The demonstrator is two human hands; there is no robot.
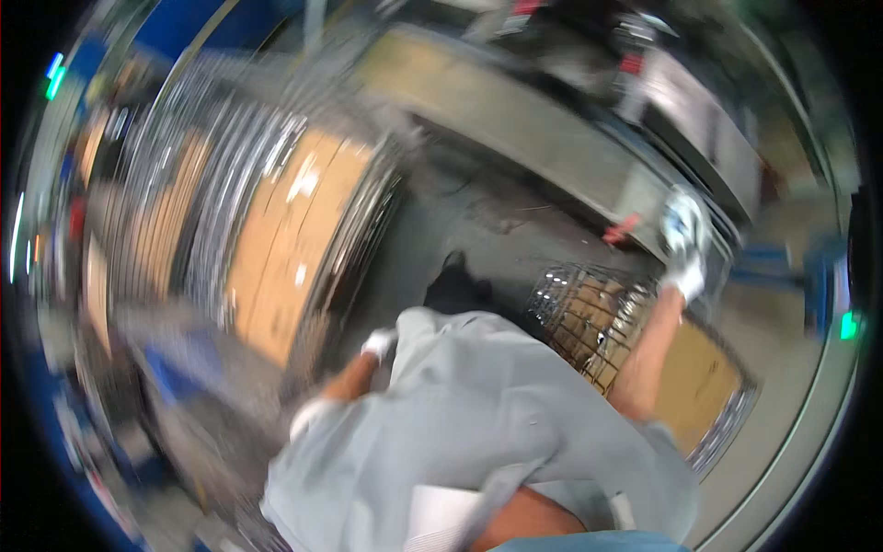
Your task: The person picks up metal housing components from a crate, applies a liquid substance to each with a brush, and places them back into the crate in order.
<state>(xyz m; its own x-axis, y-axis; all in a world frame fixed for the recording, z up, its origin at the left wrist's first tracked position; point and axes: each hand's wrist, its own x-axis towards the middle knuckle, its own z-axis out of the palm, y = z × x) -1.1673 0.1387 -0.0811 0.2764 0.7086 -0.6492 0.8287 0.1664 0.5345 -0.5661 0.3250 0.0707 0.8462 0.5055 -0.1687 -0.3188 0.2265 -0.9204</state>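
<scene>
My right hand (685, 274), in a white glove, reaches out to the right beside the long grey machine bench. At its fingers is a shiny whitish-blue thing (685, 224), too smeared by motion to name; the hand seems closed on it. My left hand (379, 344), also gloved in white, hangs low by the side of my grey shirt (478, 396). Its fingers are blurred and partly hidden, and no object shows in it. Closest to that hand is a stack with a brown cardboard face (292, 248).
A wire basket (593, 322) with brown and shiny contents stands below my right forearm, next to a cardboard-topped box (694, 382). Ahead runs the grey bench (515, 120). Racks of shiny sheets and cardboard (184, 193) line the left. Dark floor (478, 212) lies between.
</scene>
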